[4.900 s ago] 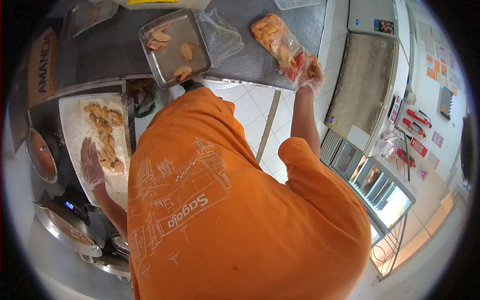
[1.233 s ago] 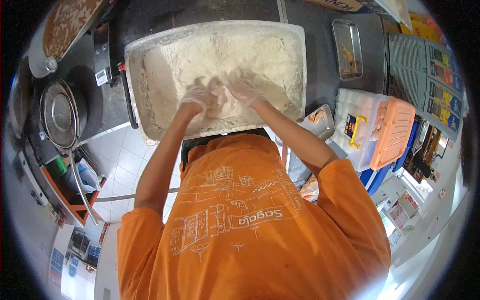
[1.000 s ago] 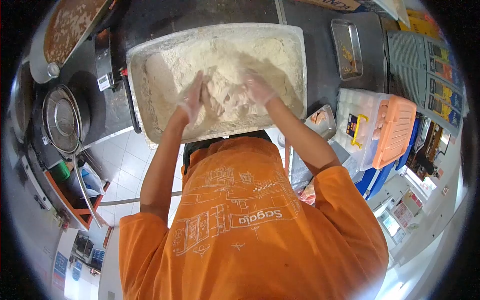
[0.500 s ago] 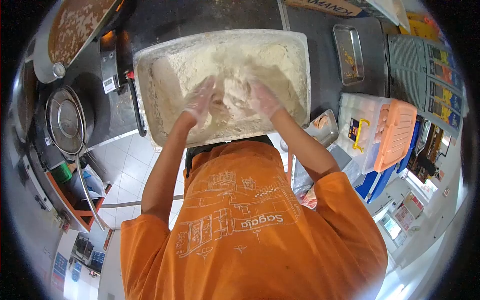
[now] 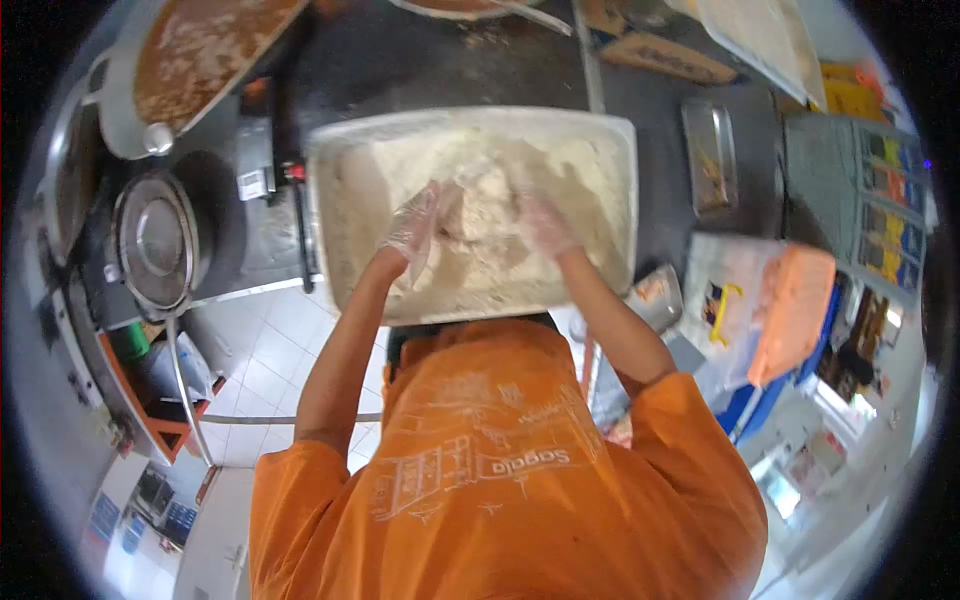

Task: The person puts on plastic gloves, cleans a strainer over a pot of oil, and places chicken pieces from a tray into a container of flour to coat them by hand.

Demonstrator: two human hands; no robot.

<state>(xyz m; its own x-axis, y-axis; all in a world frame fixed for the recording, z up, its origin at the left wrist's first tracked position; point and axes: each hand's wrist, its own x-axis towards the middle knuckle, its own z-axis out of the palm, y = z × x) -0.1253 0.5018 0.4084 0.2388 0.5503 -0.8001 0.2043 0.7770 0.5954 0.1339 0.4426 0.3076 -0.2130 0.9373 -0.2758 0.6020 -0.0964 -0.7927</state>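
Both my hands wear clear plastic gloves and are inside a large, pale rectangular tub (image 5: pixel 334 240) of flour. My left hand (image 5: pixel 412 222) is at the left of a floury heap, its fingers stretched forward and apart from a firm grip. Opposite it, my right hand (image 5: pixel 545 226) has its fingers extended at the heap's right side, partly blurred and dusted white. Between the palms lie flour-coated lumps (image 5: pixel 485 205); what is under the coating cannot be made out. Loose flour (image 5: pixel 590 190) covers the tub's floor around them.
At upper left stands a pan of reddish-brown liquid (image 5: pixel 200 60). Below it rests a round metal strainer (image 5: pixel 158 245). A metal tray (image 5: pixel 708 160) lies right of the tub, above a clear box with an orange lid (image 5: pixel 792 315). A small metal tray (image 5: pixel 655 298) is near my right forearm.
The view has shifted, so the tub appears lower and a bit farther right. Both hands stay in the flour at either side of the lumps, and the stirred-up blur between them has lessened.
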